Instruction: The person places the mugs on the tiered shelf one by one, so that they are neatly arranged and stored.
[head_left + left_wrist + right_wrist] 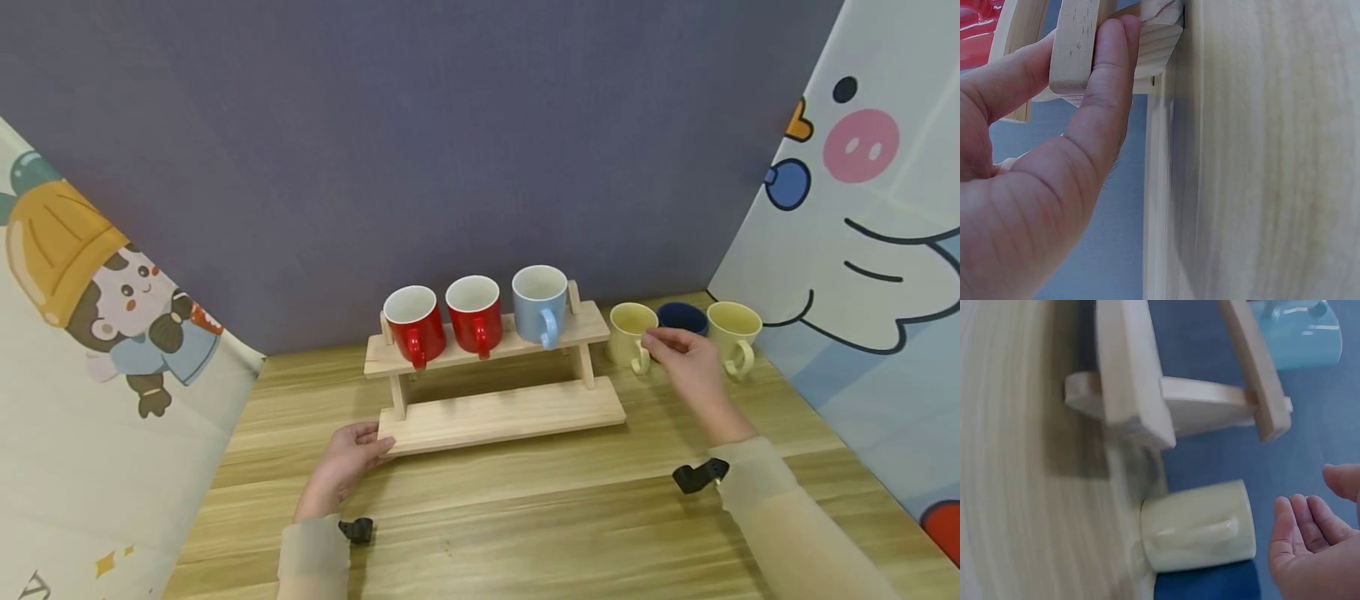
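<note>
Basically, the wooden rack is gripped at the left end of its lower board by the left hand, thumb and fingers clamped on the wood. The right hand is held just above the first yellow mug, thumb and fingertips apart. That mug is parked on the table just right of the rack, with a navy mug sandwiched between it and a second yellow mug. Up top, two red mugs and a light blue mug are lined up.

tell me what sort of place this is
Probably a small staged booth or play corner: a wood-grain table stands between cartoon-printed side panels, with a plain bluish-grey backdrop behind.
</note>
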`<state>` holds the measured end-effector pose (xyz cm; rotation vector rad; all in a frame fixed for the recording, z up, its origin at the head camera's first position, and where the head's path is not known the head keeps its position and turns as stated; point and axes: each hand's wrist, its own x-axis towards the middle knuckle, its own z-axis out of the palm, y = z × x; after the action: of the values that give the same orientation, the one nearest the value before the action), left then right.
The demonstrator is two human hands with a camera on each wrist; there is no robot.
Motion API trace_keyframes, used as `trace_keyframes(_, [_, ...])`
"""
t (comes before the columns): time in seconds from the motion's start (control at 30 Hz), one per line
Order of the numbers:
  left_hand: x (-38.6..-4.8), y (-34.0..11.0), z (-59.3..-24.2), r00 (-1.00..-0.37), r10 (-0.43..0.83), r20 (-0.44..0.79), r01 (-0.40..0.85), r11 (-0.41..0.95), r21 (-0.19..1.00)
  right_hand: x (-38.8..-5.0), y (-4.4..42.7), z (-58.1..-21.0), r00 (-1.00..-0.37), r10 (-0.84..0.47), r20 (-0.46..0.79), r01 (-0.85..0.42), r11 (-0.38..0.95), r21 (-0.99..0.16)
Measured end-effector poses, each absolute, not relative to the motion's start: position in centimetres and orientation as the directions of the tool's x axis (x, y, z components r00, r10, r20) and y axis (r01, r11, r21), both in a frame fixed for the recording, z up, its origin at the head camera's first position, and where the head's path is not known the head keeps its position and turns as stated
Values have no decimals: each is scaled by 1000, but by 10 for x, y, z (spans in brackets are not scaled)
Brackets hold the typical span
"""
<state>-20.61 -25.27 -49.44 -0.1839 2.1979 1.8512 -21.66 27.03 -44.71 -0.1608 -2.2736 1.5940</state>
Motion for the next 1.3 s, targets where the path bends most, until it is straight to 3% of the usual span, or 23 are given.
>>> trace_keyframes(0.67, [-205,-251,-492,-957,77,-279,-262,181,948,-224,289,-480,-927,355,118,76,487,-870])
trace_keyframes(1.1, [-204,-253,-491,-959,93,-269,-251,172,953,-242,285,-489,-966,247,73,67,516,-854])
trace_keyframes(1.3, [-204,-252,-492,-957,75,-279,-261,185,947,-244,285,-493,-963,260,63,82,511,-856])
